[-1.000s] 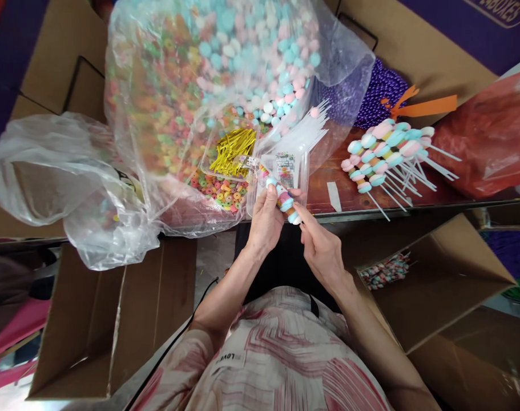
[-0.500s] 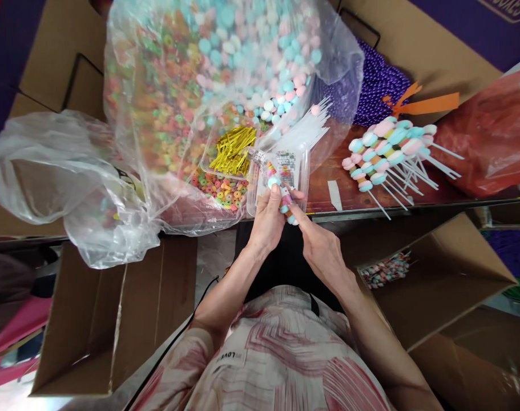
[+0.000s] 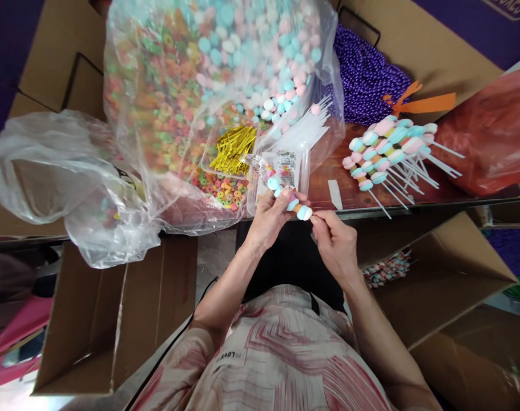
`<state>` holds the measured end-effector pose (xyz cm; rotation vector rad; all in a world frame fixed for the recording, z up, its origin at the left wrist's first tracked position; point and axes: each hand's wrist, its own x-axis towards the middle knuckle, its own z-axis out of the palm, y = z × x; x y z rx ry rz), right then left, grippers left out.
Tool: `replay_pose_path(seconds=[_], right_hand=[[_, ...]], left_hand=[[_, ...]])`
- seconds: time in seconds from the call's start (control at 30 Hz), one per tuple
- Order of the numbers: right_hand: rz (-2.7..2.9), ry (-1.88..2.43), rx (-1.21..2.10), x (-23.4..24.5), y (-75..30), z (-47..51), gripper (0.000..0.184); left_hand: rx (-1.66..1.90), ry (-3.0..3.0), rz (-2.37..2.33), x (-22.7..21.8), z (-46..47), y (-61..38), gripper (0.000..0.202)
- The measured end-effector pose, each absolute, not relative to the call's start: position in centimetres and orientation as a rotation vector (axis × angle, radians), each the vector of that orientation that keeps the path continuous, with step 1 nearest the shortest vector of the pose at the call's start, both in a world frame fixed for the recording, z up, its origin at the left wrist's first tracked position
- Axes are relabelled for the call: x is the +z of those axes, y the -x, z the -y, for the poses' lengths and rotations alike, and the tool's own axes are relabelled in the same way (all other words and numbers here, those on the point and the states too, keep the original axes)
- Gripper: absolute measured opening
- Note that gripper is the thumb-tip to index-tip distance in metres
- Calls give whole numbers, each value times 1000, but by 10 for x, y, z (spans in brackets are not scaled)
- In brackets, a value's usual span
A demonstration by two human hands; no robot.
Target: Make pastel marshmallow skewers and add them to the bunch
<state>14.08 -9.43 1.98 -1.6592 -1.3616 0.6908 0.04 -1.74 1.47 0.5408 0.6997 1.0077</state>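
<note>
My left hand (image 3: 268,220) is closed around a candy skewer (image 3: 303,212) of pastel blue, white, pink and orange pieces. The skewer slants from upper left to lower right, and its upper end looks wrapped in clear plastic. Thumb and fingers of my right hand (image 3: 335,237) are pinched together just past the skewer's lower right end; what lies between them is too small to make out. Beneath the skewer is a clear plastic tray (image 3: 302,185) with printed labels (image 3: 285,162). Gold twist ties (image 3: 235,149) fill a smaller tray to the left.
Behind the hands lies a big clear bag (image 3: 157,85) of ring and round candies. White sticks (image 3: 306,128) fan out beside it. Finished-looking skewers (image 3: 388,148) are piled on the right, near purple beads (image 3: 366,80). Cardboard boxes (image 3: 456,274) flank me below the table edge.
The skewer has slid down and to the right, showing more of its lower end. My right hand has moved right, from a pointing finger on the skewer to a pinch at its end.
</note>
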Motion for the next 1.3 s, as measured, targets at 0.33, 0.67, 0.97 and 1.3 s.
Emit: replay_pose_path(seconds=[0.33, 0.67, 0.97, 1.3], right_hand=[[1505, 1777, 709, 23, -145, 92, 22], [2000, 2007, -22, 32, -121, 96, 53], [1958, 2046, -52, 20, -116, 87, 50], [1708, 1935, 122, 11, -112, 78, 41]], left_hand=[[954, -502, -729, 18, 14, 1, 24], [1060, -449, -768, 18, 16, -9, 22], [1093, -430, -827, 19, 15, -10, 25], [1050, -446, -753, 22, 23, -18, 26]])
